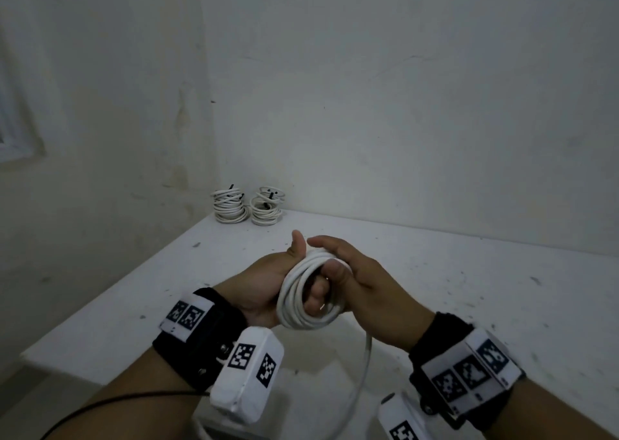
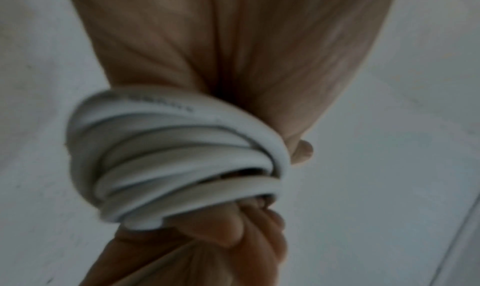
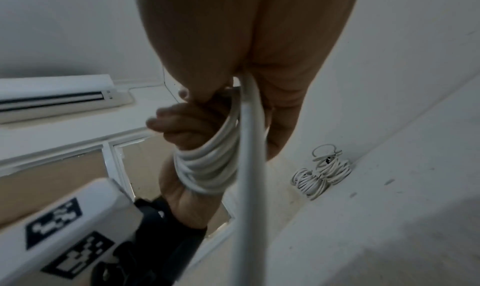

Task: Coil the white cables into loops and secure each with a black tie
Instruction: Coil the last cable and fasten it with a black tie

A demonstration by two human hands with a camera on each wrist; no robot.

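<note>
The white cable point(image 1: 310, 297) is up in the air between both hands, over the near part of the white table point(image 1: 469, 288). Most of it is already wound into a round bundle of many rings. The left hand point(image 1: 268, 282) has its fingers poked through the middle of the rings and curled around them, with the thumb sticking up, so the rings cannot spring apart. The right hand point(image 1: 355, 272) lies over the top right of the bundle, with its thumb pressed on the rings and its fingers bent over the far side. In the right wrist view a straight piece of cable point(image 3: 249, 167) runs out from between the thumb and the palm, so this hand seems to guide the cable onto the bundle. That loose tail point(image 1: 363, 372) hangs down from the bundle toward the near edge of the table, and where it ends is out of view. So the winding does not look finished, and no black tie is on this bundle yet. I cannot see a spare tie anywhere. Far away, in the back left corner of the table by the wall, sit two stacks of finished coils point(image 1: 248, 206) side by side. Little black ties point(image 1: 268, 201) stick out of them.
</note>
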